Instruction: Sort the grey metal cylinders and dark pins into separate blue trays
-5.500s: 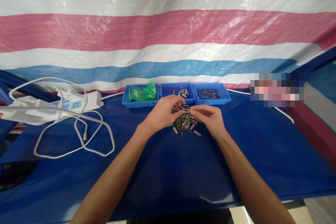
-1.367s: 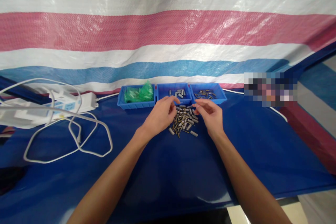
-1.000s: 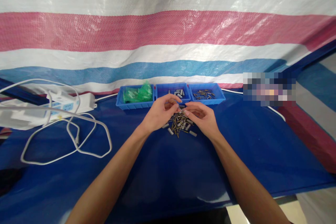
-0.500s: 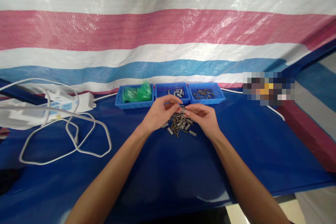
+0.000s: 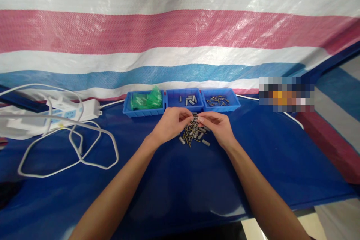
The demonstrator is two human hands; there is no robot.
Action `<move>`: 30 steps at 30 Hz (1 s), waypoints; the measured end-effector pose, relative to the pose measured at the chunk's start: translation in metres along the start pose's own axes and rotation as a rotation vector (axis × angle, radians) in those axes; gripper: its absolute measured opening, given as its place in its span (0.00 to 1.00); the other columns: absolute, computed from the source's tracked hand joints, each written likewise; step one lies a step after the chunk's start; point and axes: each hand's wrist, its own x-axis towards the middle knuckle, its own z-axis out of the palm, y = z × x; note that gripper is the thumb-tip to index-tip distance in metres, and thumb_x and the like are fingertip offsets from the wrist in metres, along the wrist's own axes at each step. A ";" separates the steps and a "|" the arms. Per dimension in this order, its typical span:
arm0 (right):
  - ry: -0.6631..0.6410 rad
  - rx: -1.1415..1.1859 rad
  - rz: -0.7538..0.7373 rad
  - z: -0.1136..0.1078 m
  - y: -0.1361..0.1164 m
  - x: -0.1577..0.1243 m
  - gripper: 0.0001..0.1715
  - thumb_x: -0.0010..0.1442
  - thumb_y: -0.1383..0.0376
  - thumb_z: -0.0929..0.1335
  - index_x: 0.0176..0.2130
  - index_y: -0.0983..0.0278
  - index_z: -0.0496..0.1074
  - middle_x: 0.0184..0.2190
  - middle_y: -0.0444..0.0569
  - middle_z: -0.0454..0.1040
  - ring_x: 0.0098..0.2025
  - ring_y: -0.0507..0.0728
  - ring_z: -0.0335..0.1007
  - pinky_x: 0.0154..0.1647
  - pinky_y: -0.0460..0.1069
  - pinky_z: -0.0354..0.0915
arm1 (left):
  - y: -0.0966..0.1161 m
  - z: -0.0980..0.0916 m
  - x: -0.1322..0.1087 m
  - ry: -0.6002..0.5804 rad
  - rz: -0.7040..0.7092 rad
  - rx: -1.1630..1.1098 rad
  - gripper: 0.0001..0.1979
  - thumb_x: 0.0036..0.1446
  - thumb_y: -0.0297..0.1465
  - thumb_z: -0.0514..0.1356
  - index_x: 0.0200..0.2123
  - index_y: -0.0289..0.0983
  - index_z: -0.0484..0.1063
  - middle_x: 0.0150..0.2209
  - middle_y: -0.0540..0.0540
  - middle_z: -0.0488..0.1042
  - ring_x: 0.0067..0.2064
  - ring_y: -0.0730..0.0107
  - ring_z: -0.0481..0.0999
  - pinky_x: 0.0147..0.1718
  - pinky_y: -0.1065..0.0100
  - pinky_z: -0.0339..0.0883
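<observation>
Pinching small metal part (image 5: 195, 119) btwn L hand (image 5: 173, 123) & R hand (image 5: 218, 125), closed tight, prob. for steadiness, over pin/sleeve pile (image 5: 194, 134) nr middle blue bin (image 5: 173, 99), prob. for quick reach.

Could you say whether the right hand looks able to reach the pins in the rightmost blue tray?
Likely yes: the pins lie in an open tray just beyond the right hand, unobstructed, though that hand seems to pinch a small part.
</observation>
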 end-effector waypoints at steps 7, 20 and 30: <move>0.227 -0.106 -0.165 -0.012 0.007 0.007 0.17 0.51 0.55 0.81 0.40 0.59 0.84 0.35 0.48 0.85 0.33 0.58 0.81 0.42 0.55 0.79 | -0.008 0.004 -0.001 -0.022 0.040 0.408 0.04 0.62 0.29 0.64 0.38 0.37 0.80 0.34 0.46 0.80 0.35 0.64 0.78 0.35 0.68 0.68; 0.285 -0.231 -0.222 -0.019 0.011 0.010 0.20 0.58 0.57 0.76 0.49 0.60 0.80 0.50 0.52 0.82 0.39 0.59 0.82 0.42 0.56 0.79 | -0.004 0.016 -0.002 -0.109 0.033 0.700 0.07 0.61 0.23 0.58 0.37 0.39 0.76 0.39 0.44 0.80 0.41 0.59 0.80 0.37 0.65 0.68; 0.256 -0.267 -0.236 -0.018 0.009 0.009 0.15 0.60 0.57 0.75 0.46 0.60 0.80 0.47 0.51 0.83 0.35 0.58 0.80 0.36 0.53 0.75 | -0.001 0.021 -0.005 -0.124 0.007 0.737 0.13 0.64 0.22 0.54 0.48 0.38 0.72 0.43 0.42 0.78 0.44 0.58 0.79 0.40 0.63 0.72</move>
